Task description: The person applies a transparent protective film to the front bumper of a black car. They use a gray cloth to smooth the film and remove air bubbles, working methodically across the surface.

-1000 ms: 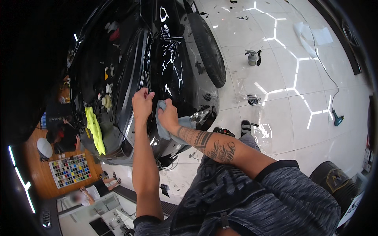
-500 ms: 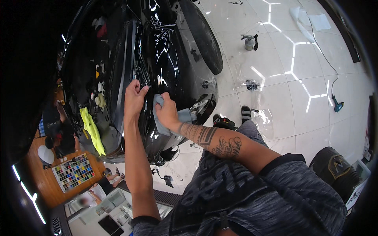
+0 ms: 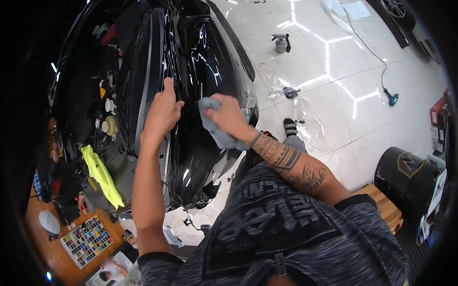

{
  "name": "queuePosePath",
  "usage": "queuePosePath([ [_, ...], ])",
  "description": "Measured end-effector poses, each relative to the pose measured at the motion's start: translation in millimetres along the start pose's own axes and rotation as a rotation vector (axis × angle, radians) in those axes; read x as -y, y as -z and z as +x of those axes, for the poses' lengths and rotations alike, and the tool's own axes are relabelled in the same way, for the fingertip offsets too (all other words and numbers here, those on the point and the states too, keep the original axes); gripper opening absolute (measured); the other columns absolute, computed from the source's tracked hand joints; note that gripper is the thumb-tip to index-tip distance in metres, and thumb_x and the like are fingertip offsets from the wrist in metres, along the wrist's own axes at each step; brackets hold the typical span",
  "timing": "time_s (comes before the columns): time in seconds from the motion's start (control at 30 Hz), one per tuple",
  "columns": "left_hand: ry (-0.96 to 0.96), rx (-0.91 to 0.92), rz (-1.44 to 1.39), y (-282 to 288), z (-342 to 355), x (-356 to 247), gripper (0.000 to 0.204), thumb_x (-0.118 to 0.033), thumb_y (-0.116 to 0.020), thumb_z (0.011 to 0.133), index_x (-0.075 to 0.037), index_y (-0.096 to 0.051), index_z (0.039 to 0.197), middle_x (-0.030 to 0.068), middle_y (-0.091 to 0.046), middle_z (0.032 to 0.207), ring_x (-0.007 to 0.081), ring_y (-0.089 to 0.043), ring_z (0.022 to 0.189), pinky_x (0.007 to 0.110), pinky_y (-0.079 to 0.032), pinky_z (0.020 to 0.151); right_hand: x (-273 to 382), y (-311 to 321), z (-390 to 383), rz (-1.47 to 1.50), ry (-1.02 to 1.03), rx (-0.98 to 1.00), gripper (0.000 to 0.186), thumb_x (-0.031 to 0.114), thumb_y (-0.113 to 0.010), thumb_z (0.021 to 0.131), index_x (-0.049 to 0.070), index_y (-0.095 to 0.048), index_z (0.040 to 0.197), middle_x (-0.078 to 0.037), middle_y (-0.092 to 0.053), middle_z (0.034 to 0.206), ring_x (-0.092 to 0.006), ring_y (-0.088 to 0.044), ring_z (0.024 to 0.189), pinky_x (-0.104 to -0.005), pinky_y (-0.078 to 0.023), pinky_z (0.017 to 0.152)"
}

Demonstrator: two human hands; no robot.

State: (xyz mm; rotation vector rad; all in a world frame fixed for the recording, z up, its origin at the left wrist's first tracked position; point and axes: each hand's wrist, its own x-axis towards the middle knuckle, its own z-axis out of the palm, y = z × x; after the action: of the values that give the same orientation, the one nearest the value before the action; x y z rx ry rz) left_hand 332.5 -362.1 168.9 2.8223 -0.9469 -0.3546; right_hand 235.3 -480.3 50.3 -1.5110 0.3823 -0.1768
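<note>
A black car fender (image 3: 210,57), glossy and wrinkled with what looks like clear film, runs up the middle of the view beside the engine bay. My left hand (image 3: 162,113) lies along the fender's inner edge, where the film (image 3: 170,59) is bunched. Its index finger is stretched forward and the thumb stands apart; the other fingers are partly hidden. In my right hand (image 3: 229,116) is a bunched grey cloth (image 3: 214,129), held just over the outer side of the fender.
A yellow-green cloth (image 3: 102,176) is draped over the car's front. On the tiled floor stand a grey spray bottle (image 3: 280,45), crumpled clear film (image 3: 290,92) and a corded green tool (image 3: 392,98). A black drum (image 3: 405,167) stands at the right. People work at far left.
My right hand has moved right with the grey cloth, which now hangs more bunched. My left hand has loosened from a pinch, its index finger stretching forward. The whole view has shifted.
</note>
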Motion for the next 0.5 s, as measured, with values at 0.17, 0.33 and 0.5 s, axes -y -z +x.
queuePosePath([
  [0.17, -0.115, -0.009, -0.073, -7.6, 11.0, 18.5, 0.039, -0.003, -0.063, 0.08, 0.004, -0.036, 0.108, 0.0355, -0.06, 0.089, 0.0518, -0.057, 0.093, 0.055, -0.045, 0.081, 22.6, -15.3, 10.4, -0.28, 0.1, -0.041, 0.024, 0.012, -0.067, 0.071, -0.006, -0.064, 0.086, -0.03, -0.064, 0.081, -0.043, -0.065, 0.081, -0.0445, -0.052, 0.074],
  [0.33, -0.178, -0.04, -0.2, -9.6, 5.4, 29.7, 0.036, -0.004, -0.063, 0.079, 0.005, -0.038, 0.105, 0.0342, -0.061, 0.091, 0.0516, -0.057, 0.095, 0.053, -0.045, 0.083, 18.6, -41.4, -2.1, -0.378, 0.089, -0.102, 0.025, 0.012, -0.067, 0.072, -0.01, -0.062, 0.084, -0.032, -0.063, 0.084, -0.0457, -0.063, 0.086, -0.0464, -0.052, 0.079],
  [0.5, -0.191, -0.084, -0.187, -21.0, 10.5, 32.1, 0.035, -0.006, -0.064, 0.082, 0.006, -0.04, 0.104, 0.0367, -0.06, 0.09, 0.0526, -0.056, 0.096, 0.052, -0.045, 0.078, 3.9, -99.6, -36.3, -0.236, 0.008, -0.381, 0.027, 0.007, -0.065, 0.074, -0.007, -0.055, 0.095, -0.032, -0.063, 0.084, -0.0455, -0.063, 0.083, -0.0477, -0.051, 0.076],
])
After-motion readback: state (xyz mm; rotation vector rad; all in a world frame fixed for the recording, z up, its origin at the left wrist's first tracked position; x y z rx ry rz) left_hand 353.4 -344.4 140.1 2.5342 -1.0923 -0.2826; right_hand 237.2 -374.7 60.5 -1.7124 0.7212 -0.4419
